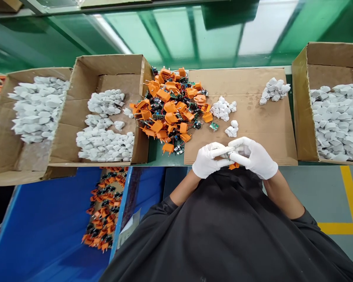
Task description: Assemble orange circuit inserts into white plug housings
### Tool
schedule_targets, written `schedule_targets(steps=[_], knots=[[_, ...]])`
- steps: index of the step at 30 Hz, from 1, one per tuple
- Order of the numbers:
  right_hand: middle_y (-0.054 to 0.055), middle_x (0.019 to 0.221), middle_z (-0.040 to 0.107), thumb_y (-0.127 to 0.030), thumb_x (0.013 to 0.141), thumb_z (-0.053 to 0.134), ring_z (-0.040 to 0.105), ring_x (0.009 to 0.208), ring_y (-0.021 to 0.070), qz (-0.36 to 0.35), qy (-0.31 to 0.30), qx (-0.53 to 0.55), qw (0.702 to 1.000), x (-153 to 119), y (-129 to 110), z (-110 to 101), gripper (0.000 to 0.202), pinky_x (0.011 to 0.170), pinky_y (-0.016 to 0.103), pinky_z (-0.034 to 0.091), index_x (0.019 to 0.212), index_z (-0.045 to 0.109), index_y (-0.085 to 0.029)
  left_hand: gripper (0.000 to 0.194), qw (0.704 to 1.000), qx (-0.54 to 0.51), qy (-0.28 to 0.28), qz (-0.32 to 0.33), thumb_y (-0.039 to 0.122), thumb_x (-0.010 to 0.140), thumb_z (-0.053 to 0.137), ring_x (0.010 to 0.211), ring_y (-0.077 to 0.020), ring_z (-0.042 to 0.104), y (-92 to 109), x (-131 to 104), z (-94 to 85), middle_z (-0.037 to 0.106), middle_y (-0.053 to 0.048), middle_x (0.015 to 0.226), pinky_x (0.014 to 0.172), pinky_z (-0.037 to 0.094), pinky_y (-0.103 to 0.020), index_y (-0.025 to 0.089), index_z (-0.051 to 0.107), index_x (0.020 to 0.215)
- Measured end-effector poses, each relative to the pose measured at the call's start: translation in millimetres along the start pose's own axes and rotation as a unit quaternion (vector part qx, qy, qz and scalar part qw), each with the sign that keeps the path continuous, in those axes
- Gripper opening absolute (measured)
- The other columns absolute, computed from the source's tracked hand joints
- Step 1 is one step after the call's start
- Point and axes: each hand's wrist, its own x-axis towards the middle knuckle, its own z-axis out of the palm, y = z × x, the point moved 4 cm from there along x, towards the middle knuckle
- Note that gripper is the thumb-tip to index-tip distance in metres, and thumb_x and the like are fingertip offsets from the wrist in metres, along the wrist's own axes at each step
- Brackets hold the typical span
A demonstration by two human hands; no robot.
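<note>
My left hand (208, 159) and my right hand (257, 157), both in white gloves, meet at the cardboard sheet's front edge. Between their fingertips is an orange plug (234, 166) with a small circuit board (228, 155) on it. The fingers of both hands are closed on this plug and hide much of it. Just beyond lie a few white lumpy pieces (231, 129) and a loose green circuit board (214, 126). A larger cluster of white pieces (222, 109) sits beside a heap of orange plugs with circuit boards (169, 105).
Cardboard boxes (300, 102) with white pieces stand at right and left (90, 72). More white pieces (274, 91) lie on the cardboard sheet (253, 117). At lower left, a blue bin (53, 227) adjoins more orange plugs (104, 211). A green panel (176, 39) rises behind.
</note>
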Motion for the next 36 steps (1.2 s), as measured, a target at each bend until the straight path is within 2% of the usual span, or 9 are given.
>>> schedule_targets(steps=[5, 9, 14, 20, 24, 27, 31, 34, 36], knots=[[0.003, 0.082, 0.071, -0.025, 0.076, 0.074, 0.069, 0.073, 0.0168, -0.027, 0.035, -0.016, 0.999, 0, -1, 1, 0.027, 0.071, 0.031, 0.059, 0.101, 0.063, -0.019, 0.025, 0.999, -0.018, 0.024, 0.015, 0.039, 0.080, 0.075, 0.073, -0.0109, 0.068, 2, 0, -2.7, 0.073, -0.001, 0.085, 0.067, 0.053, -0.020, 0.022, 0.074, 0.099], [0.004, 0.093, 0.074, -0.031, 0.078, 0.075, 0.072, 0.082, 0.0177, -0.014, -0.011, 0.092, 0.996, 0, 1, 4, 0.038, 0.077, 0.032, 0.060, 0.112, 0.062, -0.020, 0.029, 1.000, -0.003, 0.031, -0.001, 0.042, 0.081, 0.074, 0.076, -0.0120, 0.068, 1, -2, -3.3, 0.072, -0.001, 0.087, 0.070, 0.055, -0.022, 0.024, 0.073, 0.104], [0.002, 0.088, 0.071, -0.033, 0.075, 0.079, 0.069, 0.073, 0.0147, -0.011, 0.019, 0.117, 0.993, 1, 2, 5, 0.036, 0.069, 0.029, 0.059, 0.104, 0.061, -0.021, 0.036, 0.999, 0.009, 0.042, 0.021, 0.044, 0.079, 0.075, 0.076, -0.0124, 0.068, 5, -2, -4.3, 0.072, -0.002, 0.088, 0.070, 0.055, -0.022, 0.025, 0.072, 0.109], [0.002, 0.080, 0.067, -0.041, 0.078, 0.074, 0.065, 0.069, 0.0147, -0.002, 0.006, 0.102, 0.995, 3, 1, 11, 0.030, 0.066, 0.030, 0.057, 0.092, 0.060, -0.019, 0.029, 0.998, 0.002, 0.056, 0.038, 0.044, 0.080, 0.074, 0.072, -0.0108, 0.068, 8, -3, -3.8, 0.072, -0.001, 0.084, 0.066, 0.053, -0.019, 0.024, 0.073, 0.101], [0.000, 0.075, 0.064, -0.038, 0.077, 0.076, 0.062, 0.066, 0.0136, -0.020, 0.039, 0.083, 0.996, 5, 0, 11, 0.028, 0.065, 0.030, 0.056, 0.091, 0.060, -0.019, 0.030, 0.999, -0.005, 0.036, 0.000, 0.045, 0.078, 0.076, 0.072, -0.0119, 0.068, 2, -5, -2.6, 0.074, -0.002, 0.085, 0.067, 0.053, -0.021, 0.024, 0.074, 0.100], [0.003, 0.087, 0.070, -0.041, 0.085, 0.070, 0.068, 0.079, 0.0172, -0.041, 0.034, 0.098, 0.994, 1, -1, 10, 0.033, 0.076, 0.033, 0.058, 0.109, 0.062, -0.021, 0.035, 0.996, -0.068, 0.030, -0.056, 0.051, 0.075, 0.076, 0.071, -0.0138, 0.068, -5, -4, -5.3, 0.074, -0.004, 0.084, 0.069, 0.054, -0.025, 0.023, 0.075, 0.095], [0.005, 0.106, 0.070, -0.040, 0.090, 0.064, 0.068, 0.096, 0.0201, -0.108, 0.075, 0.073, 0.989, -5, -1, 5, 0.034, 0.092, 0.038, 0.056, 0.122, 0.061, -0.026, 0.049, 0.953, -0.227, 0.027, -0.197, 0.062, 0.069, 0.075, 0.072, -0.0164, 0.066, -17, -4, -4.6, 0.074, -0.005, 0.082, 0.070, 0.054, -0.029, 0.018, 0.076, 0.091], [0.006, 0.115, 0.067, -0.038, 0.088, 0.068, 0.067, 0.100, 0.0214, -0.156, 0.100, -0.023, 0.982, -4, 0, 10, 0.028, 0.090, 0.038, 0.058, 0.114, 0.067, -0.027, 0.048, 0.887, -0.350, 0.021, -0.301, 0.058, 0.065, 0.080, 0.072, -0.0162, 0.066, -22, -7, 2.7, 0.073, -0.005, 0.082, 0.070, 0.054, -0.028, 0.016, 0.075, 0.089], [0.006, 0.113, 0.067, -0.039, 0.088, 0.068, 0.065, 0.101, 0.0229, -0.178, 0.119, -0.070, 0.974, -2, -1, 14, 0.022, 0.089, 0.040, 0.058, 0.107, 0.071, -0.028, 0.052, 0.840, -0.423, -0.001, -0.339, 0.059, 0.062, 0.081, 0.072, -0.0167, 0.066, -22, -9, 9.1, 0.073, -0.005, 0.081, 0.069, 0.054, -0.028, 0.015, 0.075, 0.091]])
